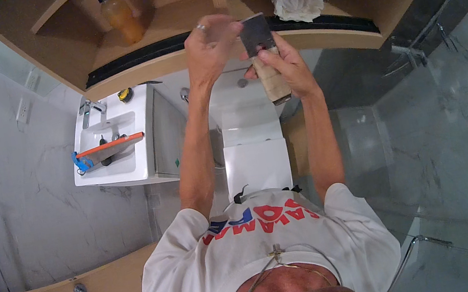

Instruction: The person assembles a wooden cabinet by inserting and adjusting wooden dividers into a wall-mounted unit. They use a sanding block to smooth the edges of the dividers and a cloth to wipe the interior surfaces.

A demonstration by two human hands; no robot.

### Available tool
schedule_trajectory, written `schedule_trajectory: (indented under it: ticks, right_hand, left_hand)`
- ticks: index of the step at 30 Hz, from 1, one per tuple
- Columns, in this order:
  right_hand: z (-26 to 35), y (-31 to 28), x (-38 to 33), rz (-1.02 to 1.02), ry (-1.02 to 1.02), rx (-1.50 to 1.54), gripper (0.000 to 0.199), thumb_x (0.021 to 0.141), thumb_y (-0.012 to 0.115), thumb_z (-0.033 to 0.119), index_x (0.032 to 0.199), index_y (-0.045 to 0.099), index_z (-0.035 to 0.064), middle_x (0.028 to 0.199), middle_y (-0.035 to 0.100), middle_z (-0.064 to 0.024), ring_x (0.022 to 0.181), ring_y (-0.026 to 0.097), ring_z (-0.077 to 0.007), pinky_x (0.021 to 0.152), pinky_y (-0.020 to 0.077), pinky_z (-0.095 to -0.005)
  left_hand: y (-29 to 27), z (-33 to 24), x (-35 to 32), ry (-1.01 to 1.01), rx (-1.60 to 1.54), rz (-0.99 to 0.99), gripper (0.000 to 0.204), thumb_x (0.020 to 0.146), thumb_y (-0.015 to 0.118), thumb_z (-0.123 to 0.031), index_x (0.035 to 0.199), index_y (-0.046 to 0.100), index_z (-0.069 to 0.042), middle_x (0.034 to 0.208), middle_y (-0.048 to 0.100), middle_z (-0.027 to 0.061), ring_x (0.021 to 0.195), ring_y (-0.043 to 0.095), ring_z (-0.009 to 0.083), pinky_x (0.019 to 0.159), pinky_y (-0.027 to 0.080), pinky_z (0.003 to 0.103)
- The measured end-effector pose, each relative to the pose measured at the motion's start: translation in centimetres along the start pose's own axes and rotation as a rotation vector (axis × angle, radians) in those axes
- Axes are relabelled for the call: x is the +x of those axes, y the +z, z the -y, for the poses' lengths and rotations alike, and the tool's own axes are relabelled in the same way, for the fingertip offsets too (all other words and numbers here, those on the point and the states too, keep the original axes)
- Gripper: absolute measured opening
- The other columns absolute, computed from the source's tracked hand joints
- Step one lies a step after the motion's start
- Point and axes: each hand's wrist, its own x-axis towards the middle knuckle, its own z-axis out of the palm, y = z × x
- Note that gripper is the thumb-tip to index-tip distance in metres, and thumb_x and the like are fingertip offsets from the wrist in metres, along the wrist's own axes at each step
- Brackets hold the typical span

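Observation:
My right hand [288, 69] is wrapped round the pale wooden handle of a scraper [273, 80], its thumb lying near the base of the blade. The broad, dark grey blade points up and away from me, in front of the wooden cabinet's lower edge. Just left of the blade is my left hand [210, 49], a little smeared by motion, its thumb and fingers apart with nothing seen in them. Its fingertips come close to the blade's side; whether they touch it I cannot tell.
Ahead is an open wooden cabinet [163, 17] holding a bottle of orange liquid [123, 17] and a crumpled white cloth [295, 1]. A hand saw [113, 146] lies across the white sink [141, 164] at left, with a tape measure [125, 95] behind. A white toilet [257, 164] stands below my hands.

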Motion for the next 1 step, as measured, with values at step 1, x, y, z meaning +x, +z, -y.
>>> schedule_trajectory:
  ticks: [1]
  right_hand:
    - [-0.22,-0.09,-0.34,0.045,0.006,0.013,0.046,0.103,0.059,0.02,0.144,0.046,0.0061,0.122,0.068,-0.0166,0.093,0.074,-0.0234,0.084,0.0607,-0.033]
  left_hand:
    - [0.09,-1.61,-0.12,-0.118,0.008,0.082,0.048,0.095,0.074,-0.021,0.138,0.056,-0.012,0.135,0.062,0.0136,0.111,0.068,0.028,0.095,0.055,0.039]
